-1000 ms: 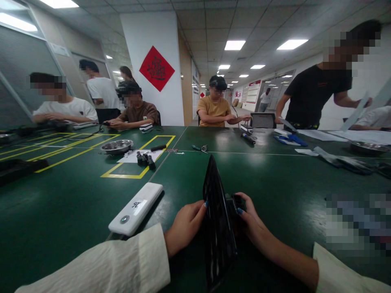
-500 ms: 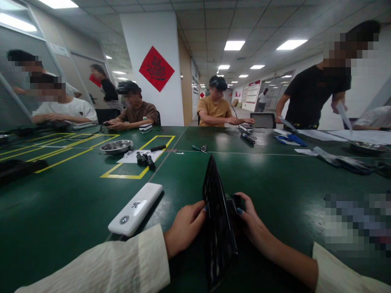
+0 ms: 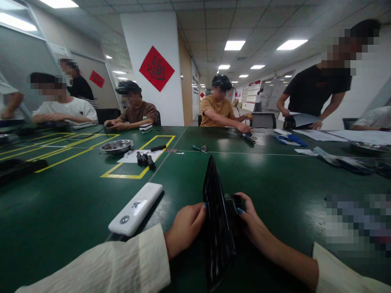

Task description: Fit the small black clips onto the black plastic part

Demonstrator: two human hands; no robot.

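Observation:
A thin, glossy black flat panel (image 3: pixel 216 224) stands nearly edge-on above the green table. My left hand (image 3: pixel 185 228) is closed on its left side, with the thumb against the surface and the other fingers mostly hidden. Behind the panel, on its right, is a small black fitting (image 3: pixel 234 202). My right hand (image 3: pixel 252 221) is wrapped round that fitting, thumb in front. Whether the fitting is joined to the panel I cannot tell. Left of my left hand lies a white power bank (image 3: pixel 136 209) marked 26.
Farther off are a metal bowl (image 3: pixel 116 147), several black cylindrical parts (image 3: pixel 146 159) on paper, and pliers (image 3: pixel 197 148). Blue-handled tools (image 3: pixel 288 139) and papers (image 3: pixel 316 135) lie at the right. Several people sit or stand round the green table (image 3: pixel 275 175).
The panel has tilted very slightly; my hands have hardly moved. Across the table, a seated person's arm has reached forward, and the standing person has lowered a paper.

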